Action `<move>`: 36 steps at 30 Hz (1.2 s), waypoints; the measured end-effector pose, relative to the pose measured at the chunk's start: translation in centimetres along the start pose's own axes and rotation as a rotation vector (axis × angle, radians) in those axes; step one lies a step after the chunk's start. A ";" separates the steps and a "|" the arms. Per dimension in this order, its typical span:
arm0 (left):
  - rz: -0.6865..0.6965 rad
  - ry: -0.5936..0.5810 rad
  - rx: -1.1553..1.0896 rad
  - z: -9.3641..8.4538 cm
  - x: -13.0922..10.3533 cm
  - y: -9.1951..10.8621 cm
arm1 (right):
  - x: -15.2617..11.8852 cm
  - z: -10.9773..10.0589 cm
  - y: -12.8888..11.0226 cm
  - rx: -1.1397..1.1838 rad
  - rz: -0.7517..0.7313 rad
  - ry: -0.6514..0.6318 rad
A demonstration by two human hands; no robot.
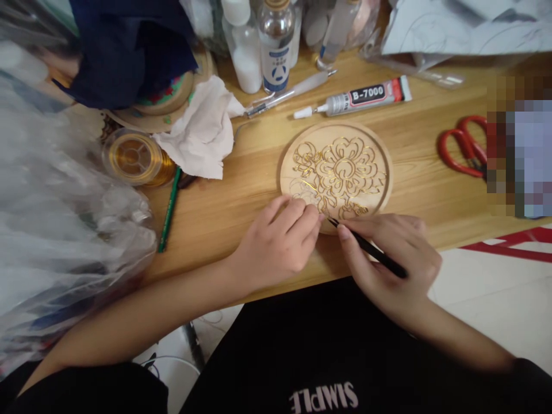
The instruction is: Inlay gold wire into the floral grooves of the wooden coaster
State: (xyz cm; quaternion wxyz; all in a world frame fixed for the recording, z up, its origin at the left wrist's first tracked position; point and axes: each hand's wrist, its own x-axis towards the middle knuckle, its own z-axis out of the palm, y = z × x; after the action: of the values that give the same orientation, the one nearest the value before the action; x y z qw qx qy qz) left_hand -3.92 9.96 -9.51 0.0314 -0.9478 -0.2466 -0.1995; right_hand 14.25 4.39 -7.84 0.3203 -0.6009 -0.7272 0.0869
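Note:
A round wooden plate (287,169) with a raised rim lies on the table, bearing a flower pattern outlined in gold wire (345,168). My right hand (394,256) is closed around black tweezers (375,250), whose tips point at the plate's lower edge. Just left of those tips, my left hand (284,236) rests on the lower left rim with its fingers curled together. Whatever its fingertips hold, if anything, is too small to make out. Faint pencil lines show near the left hand's fingers.
Behind the plate lie a B-7000 glue tube (366,96), a pen (297,89) and bottles (276,52). Red scissors (463,146) are at right. Crumpled tissue (204,129), a gold wire spool (133,156), a green pencil (169,213) and plastic bags (64,201) occupy the left.

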 end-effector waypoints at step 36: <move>0.044 0.009 -0.006 0.0 0.0 -0.1 | 0.7 -0.8 1.4 0.082 -0.092 -0.082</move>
State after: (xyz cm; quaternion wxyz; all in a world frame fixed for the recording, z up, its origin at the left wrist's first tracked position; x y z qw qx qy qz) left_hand -3.94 10.06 -9.54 0.0339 -0.9522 -0.2248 -0.2039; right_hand 15.81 5.22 -7.70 0.3180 -0.5493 -0.7623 0.1266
